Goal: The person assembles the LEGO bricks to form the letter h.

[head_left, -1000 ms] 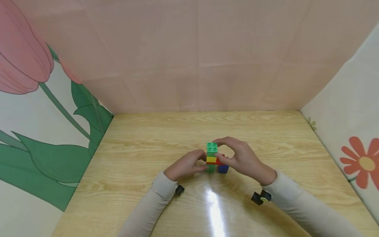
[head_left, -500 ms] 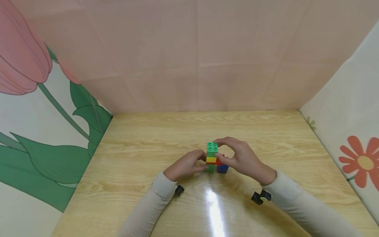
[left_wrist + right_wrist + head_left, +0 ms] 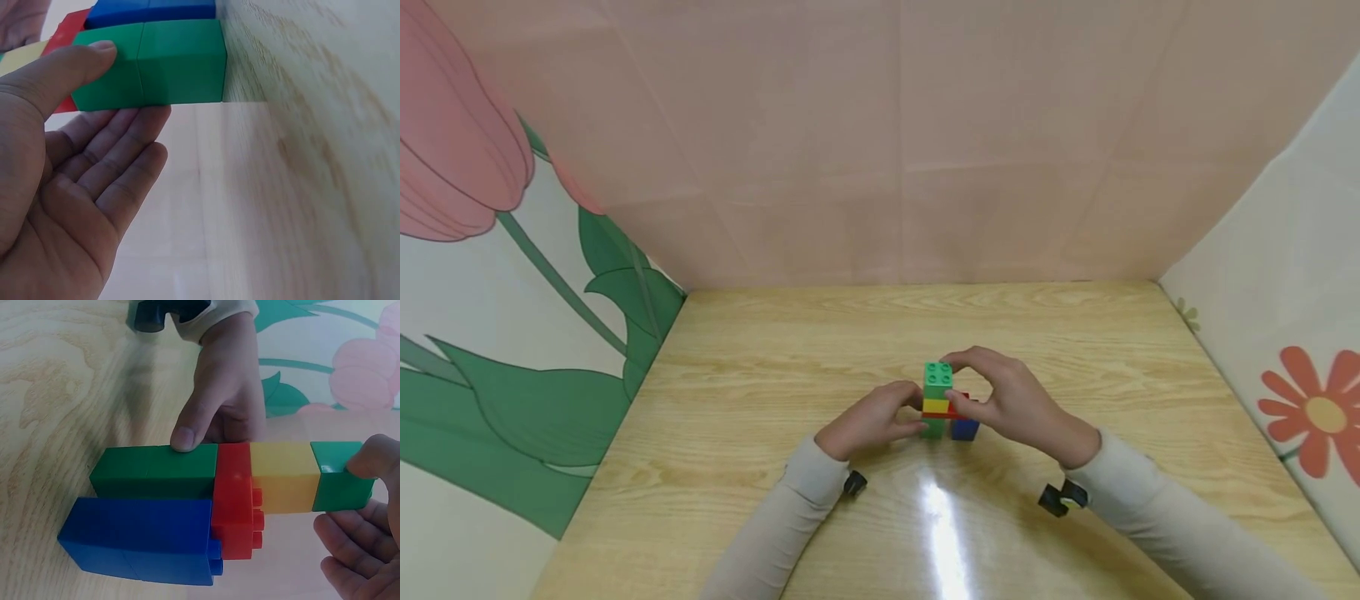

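A small structure of toy building bricks stands upright on the table. Its left leg is two stacked green bricks [image 3: 181, 62]; beside it, with a narrow gap, rises a blue leg [image 3: 137, 540], also seamed in two. A red brick [image 3: 232, 506] bridges both tops, some studs bare. On its left end sits a yellow brick [image 3: 282, 478], topped by a light green brick [image 3: 937, 380]. My left hand [image 3: 876, 417] holds the green leg near its top, thumb in front and fingers behind. My right hand [image 3: 1018, 408] pinches the light green brick between thumb and fingers.
The wooden table [image 3: 760, 350] has a pink backdrop [image 3: 895, 167] behind it. Flower-printed panels, a tulip one [image 3: 550, 400] at left and a daisy one [image 3: 1285, 275] at right, flank it. Black wrist devices [image 3: 1063, 497] hang near both sleeves.
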The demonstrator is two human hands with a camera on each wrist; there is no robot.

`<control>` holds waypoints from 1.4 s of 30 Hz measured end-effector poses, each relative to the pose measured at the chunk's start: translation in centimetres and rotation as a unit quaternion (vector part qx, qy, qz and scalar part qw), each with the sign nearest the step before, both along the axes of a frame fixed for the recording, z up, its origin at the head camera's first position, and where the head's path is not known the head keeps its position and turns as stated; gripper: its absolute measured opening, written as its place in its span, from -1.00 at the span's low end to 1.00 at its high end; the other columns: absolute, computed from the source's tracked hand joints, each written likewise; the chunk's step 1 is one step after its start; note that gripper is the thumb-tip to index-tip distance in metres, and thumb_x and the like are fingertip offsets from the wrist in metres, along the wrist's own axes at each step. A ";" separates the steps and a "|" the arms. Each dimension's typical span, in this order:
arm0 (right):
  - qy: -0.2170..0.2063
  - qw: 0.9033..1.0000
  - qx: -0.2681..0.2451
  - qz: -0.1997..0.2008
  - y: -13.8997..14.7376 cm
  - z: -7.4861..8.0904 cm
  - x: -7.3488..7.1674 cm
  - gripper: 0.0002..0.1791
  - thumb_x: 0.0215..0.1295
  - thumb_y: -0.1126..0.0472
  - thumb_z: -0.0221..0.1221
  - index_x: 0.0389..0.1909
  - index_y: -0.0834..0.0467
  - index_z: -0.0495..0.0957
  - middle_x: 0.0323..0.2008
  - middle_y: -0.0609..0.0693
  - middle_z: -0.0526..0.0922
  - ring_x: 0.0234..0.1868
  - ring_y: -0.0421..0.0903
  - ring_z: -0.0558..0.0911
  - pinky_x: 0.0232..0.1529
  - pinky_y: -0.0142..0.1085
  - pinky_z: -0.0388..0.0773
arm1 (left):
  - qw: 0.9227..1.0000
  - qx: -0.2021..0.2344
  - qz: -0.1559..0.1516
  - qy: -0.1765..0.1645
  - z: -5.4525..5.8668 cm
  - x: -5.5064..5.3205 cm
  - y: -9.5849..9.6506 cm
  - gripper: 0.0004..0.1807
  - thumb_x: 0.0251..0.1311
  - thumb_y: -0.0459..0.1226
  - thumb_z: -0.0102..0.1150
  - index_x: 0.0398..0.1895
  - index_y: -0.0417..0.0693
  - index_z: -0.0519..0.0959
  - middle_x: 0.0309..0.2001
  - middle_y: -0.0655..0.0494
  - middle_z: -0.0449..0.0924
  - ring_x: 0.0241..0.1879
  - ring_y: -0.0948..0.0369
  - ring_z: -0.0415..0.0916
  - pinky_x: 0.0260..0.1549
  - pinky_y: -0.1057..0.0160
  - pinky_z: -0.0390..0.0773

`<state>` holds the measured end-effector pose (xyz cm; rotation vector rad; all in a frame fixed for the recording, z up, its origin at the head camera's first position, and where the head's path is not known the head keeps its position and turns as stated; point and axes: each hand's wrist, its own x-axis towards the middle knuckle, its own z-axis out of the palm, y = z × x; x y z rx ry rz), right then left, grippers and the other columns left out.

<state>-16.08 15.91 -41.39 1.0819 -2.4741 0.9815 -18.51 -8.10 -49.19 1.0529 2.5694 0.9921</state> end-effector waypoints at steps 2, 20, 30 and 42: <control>-0.004 1.000 -0.001 0.001 0.0 0.0 -0.1 -0.61 0.21 0.12 0.34 0.05 0.06 0.55 -0.05 -0.16 0.62 -0.08 -0.22 0.62 -0.09 -0.18 0.63 | 1.000 0.000 0.000 0.000 -0.1 0.0 0.0 -0.69 0.28 -0.03 0.22 0.00 0.09 0.50 -0.07 0.36 0.55 0.07 0.37 0.47 0.09 0.32 0.47; -0.024 1.000 -0.019 0.007 -0.1 -0.8 -0.3 -0.60 0.24 0.12 0.31 0.08 0.06 0.52 0.00 -0.14 0.59 0.01 -0.12 0.60 -0.01 -0.12 0.60 | 1.000 0.007 0.011 0.000 0.0 0.2 -0.1 -0.71 0.27 -0.05 0.25 -0.02 0.12 0.50 -0.07 0.35 0.55 0.06 0.36 0.48 0.06 0.30 0.50; -0.052 0.998 -0.039 -0.003 0.0 -1.1 -0.3 -0.62 0.24 0.01 0.33 0.04 -0.04 0.53 -0.04 -0.24 0.58 -0.02 -0.19 0.59 -0.01 -0.14 0.59 | 1.000 0.005 0.006 -0.003 -0.2 0.2 0.1 -0.72 0.28 -0.06 0.24 -0.01 0.14 0.49 -0.05 0.36 0.54 0.06 0.37 0.47 0.07 0.32 0.49; -0.017 0.999 -0.036 0.022 -0.2 -1.2 -1.0 -0.61 0.21 0.08 0.36 0.04 -0.02 0.52 -0.07 -0.23 0.59 -0.06 -0.24 0.59 -0.02 -0.17 0.59 | 1.000 0.006 0.008 -0.005 -0.1 0.1 -0.1 -0.72 0.28 -0.07 0.24 -0.01 0.13 0.50 -0.06 0.35 0.55 0.05 0.37 0.47 0.06 0.30 0.50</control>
